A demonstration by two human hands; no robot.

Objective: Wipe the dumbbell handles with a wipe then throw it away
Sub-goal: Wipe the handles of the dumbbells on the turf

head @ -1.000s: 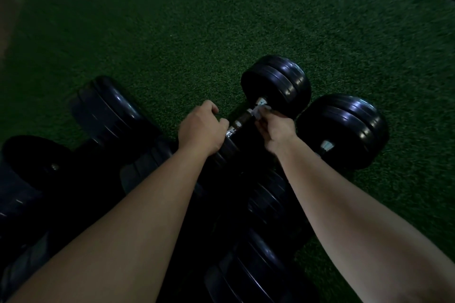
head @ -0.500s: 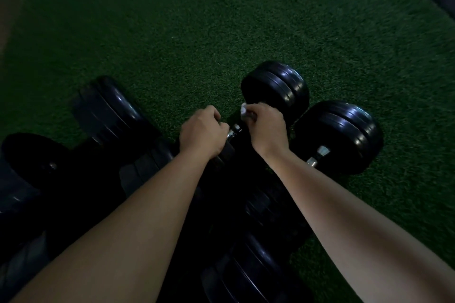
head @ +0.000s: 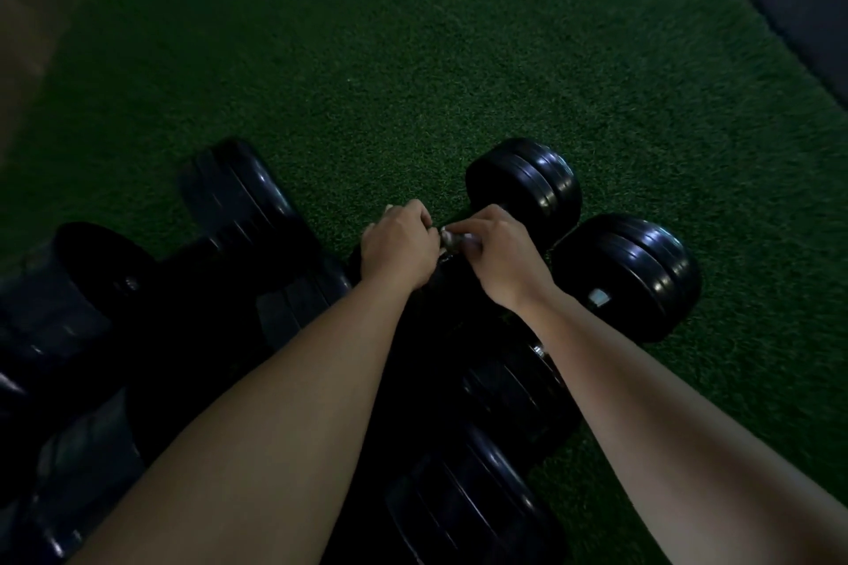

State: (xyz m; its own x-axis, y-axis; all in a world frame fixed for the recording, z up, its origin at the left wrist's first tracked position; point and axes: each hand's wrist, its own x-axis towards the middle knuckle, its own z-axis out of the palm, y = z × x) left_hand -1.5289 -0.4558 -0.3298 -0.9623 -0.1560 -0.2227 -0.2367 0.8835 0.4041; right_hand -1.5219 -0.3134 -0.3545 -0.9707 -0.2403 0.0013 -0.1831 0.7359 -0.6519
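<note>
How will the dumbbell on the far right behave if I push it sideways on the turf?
Probably heavy: the right dumbbell carries several thick black plates on its far end. Its round plates could roll, though the green turf would likely slow that. Rolling left, it should soon stop against the neighbouring dumbbell, which looks very close.
</note>
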